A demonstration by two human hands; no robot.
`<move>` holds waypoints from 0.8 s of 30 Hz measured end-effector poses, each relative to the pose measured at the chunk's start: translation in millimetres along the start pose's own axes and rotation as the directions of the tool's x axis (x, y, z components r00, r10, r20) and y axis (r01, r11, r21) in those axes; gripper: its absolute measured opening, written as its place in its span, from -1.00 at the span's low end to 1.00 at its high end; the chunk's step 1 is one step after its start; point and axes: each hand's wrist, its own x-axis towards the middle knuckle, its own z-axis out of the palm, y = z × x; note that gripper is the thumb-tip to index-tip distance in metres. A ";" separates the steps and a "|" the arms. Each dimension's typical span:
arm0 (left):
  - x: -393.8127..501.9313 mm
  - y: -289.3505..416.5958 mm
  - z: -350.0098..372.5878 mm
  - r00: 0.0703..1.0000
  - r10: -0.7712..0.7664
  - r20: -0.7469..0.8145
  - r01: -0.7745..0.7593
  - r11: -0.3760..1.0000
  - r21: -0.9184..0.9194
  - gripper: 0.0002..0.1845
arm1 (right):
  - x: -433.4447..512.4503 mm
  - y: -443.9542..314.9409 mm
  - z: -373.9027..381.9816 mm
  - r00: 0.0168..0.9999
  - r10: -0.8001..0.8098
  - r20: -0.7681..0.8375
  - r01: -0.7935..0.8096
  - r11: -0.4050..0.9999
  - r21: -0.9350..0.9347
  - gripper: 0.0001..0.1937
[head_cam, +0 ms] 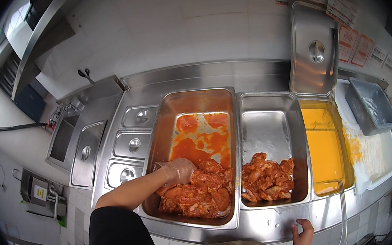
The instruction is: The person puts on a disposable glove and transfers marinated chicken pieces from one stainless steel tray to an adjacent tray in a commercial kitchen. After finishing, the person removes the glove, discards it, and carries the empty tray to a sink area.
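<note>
My left hand [180,170], in a clear plastic glove, rests on the far left edge of a heap of marinated raw chicken pieces [203,193]. The heap lies in the near half of a large steel pan [231,97] whose bottom bears orange-red marinade. Its fingers are partly hidden, so I cannot tell whether they grip a piece. My bare right hand [304,235] hovers at the counter's front edge, fingers apart and a little curled, holding nothing. Between the hands, a second steel pan [296,101] has a smaller pile of the same chicken [268,179] at its near end.
To the right are a pan of yellow-orange batter [324,148] with a wire basket handle [342,214], a white tray of flour [378,157] and a grey tub [372,107]. A steel lid [312,38] leans upright behind. Small lidded pans [133,143] and a sink [63,138] are left.
</note>
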 end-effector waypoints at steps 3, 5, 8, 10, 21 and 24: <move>-13.0 5.9 -1.9 0.999 -0.036 -0.005 0.036 0.996 -0.077 -0.50 | -0.6 -8.9 -3.5 0.996 0.076 0.043 -0.076 0.997 0.005 -0.81; -17.1 5.7 -12.3 0.999 -0.032 0.013 0.033 0.994 -0.100 -0.49 | -0.5 -16.4 -7.9 0.971 0.203 0.130 -0.204 0.979 -0.006 -0.78; -16.2 -5.6 -39.1 0.996 -0.047 0.072 0.056 0.991 -0.123 -0.50 | -0.6 -23.9 -13.3 0.964 0.214 0.156 -0.219 0.976 0.011 -0.78; -15.3 -19.6 -56.3 0.992 -0.100 0.083 0.109 0.988 -0.112 -0.55 | -1.4 -23.7 -14.8 0.962 0.215 0.166 -0.216 0.976 -0.010 -0.78; -2.1 -49.2 14.0 0.908 -0.272 0.319 0.417 0.510 -0.752 -0.59 | -5.7 5.3 5.5 0.998 0.046 0.049 -0.047 0.999 0.016 -0.80; 2.5 -48.9 14.5 0.901 -0.226 0.370 0.433 0.510 -0.743 -0.61 | -5.7 7.3 4.1 0.995 0.074 0.068 -0.078 0.995 0.059 -0.80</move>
